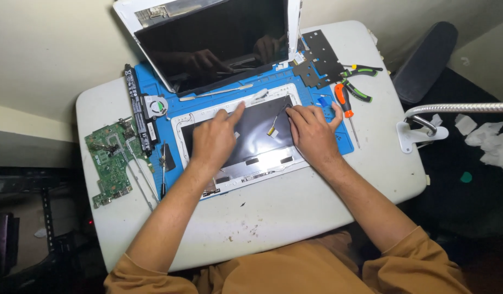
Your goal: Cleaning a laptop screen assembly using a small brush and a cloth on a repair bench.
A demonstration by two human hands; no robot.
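Note:
A white laptop lid frame (238, 177) lies flat on a blue work mat (153, 87), with a dark panel back (257, 136) inside it. My left hand (216, 139) rests on the panel, index finger stretched toward its top edge. My right hand (311, 133) lies on the panel's right side, fingertips next to a thin ribbon cable (276, 120). Neither hand holds anything. A black screen panel in a white bezel (208, 43) leans up behind the mat.
A green circuit board (111, 160), a long black battery (136, 106) and a small fan (155, 105) lie at the left. An orange screwdriver (345, 106), green-handled pliers (357, 81) and a black sheet (319, 60) lie at the right. A lamp arm (458, 109) is clamped to the table's right edge.

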